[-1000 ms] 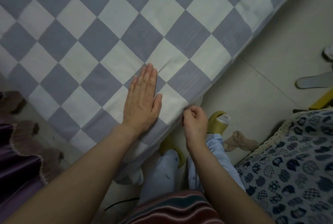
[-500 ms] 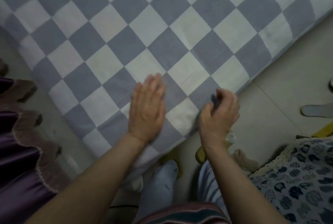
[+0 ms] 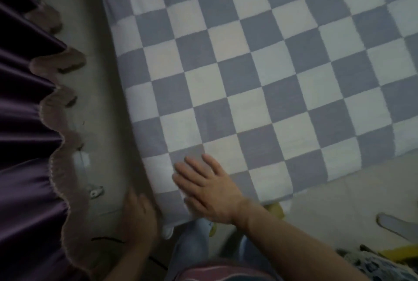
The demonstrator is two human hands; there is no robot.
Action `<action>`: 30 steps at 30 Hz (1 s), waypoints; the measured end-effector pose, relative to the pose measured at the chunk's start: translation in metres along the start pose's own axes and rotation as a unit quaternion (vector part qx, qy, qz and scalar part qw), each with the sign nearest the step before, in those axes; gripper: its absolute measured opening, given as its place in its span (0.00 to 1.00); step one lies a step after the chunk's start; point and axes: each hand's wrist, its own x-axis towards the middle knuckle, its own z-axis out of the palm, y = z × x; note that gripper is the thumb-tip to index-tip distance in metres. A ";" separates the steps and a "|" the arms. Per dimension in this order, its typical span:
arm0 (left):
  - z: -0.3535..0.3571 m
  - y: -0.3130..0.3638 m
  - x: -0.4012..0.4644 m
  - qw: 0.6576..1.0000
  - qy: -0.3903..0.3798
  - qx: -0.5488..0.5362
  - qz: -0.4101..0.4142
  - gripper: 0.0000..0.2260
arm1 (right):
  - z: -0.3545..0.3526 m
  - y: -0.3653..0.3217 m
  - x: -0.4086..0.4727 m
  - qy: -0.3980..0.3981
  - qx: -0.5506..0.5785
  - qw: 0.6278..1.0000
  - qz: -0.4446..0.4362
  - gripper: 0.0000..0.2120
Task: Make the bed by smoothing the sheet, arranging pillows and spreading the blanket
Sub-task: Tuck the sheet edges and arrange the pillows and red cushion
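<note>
The checkered grey-and-white sheet [image 3: 260, 81] covers the bed and fills most of the head view; its near corner lies just in front of me. My right hand [image 3: 207, 187] rests flat on the sheet near that corner, fingers spread and pointing up-left. My left hand [image 3: 140, 217] is blurred and sits low against the left side of the corner, its fingers reaching up along the hanging edge of the sheet. No pillow or blanket is in view.
A purple curtain [image 3: 24, 145] with scalloped trim hangs on the left, with a narrow strip of floor [image 3: 101, 122] between it and the bed. A dark cable [image 3: 106, 239] lies there. A grey slipper [image 3: 395, 227] and patterned fabric [image 3: 375, 267] are at the lower right.
The view swung left toward the bed's corner. My right hand let go of the sheet's edge and now lies flat on top. My left hand left the top and dropped to the side.
</note>
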 end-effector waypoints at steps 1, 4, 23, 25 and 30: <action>-0.004 0.015 0.013 0.998 0.061 -0.003 0.019 0.21 | -0.010 0.005 0.000 0.006 0.048 0.999 -0.016 0.22; -0.021 0.091 0.040 0.973 0.140 -0.022 0.182 0.25 | -0.050 0.045 0.009 0.111 0.126 0.984 0.064 0.22; 0.256 0.468 -0.120 0.843 0.100 0.264 0.458 0.29 | -0.168 0.425 -0.188 0.117 -0.112 0.859 0.486 0.30; 0.254 0.453 -0.126 0.842 0.088 0.273 0.456 0.29 | -0.164 0.415 -0.204 0.111 -0.094 0.863 0.484 0.30; 0.258 0.432 -0.141 0.820 0.138 0.274 0.483 0.25 | -0.147 0.397 -0.269 0.114 -0.057 0.875 0.467 0.29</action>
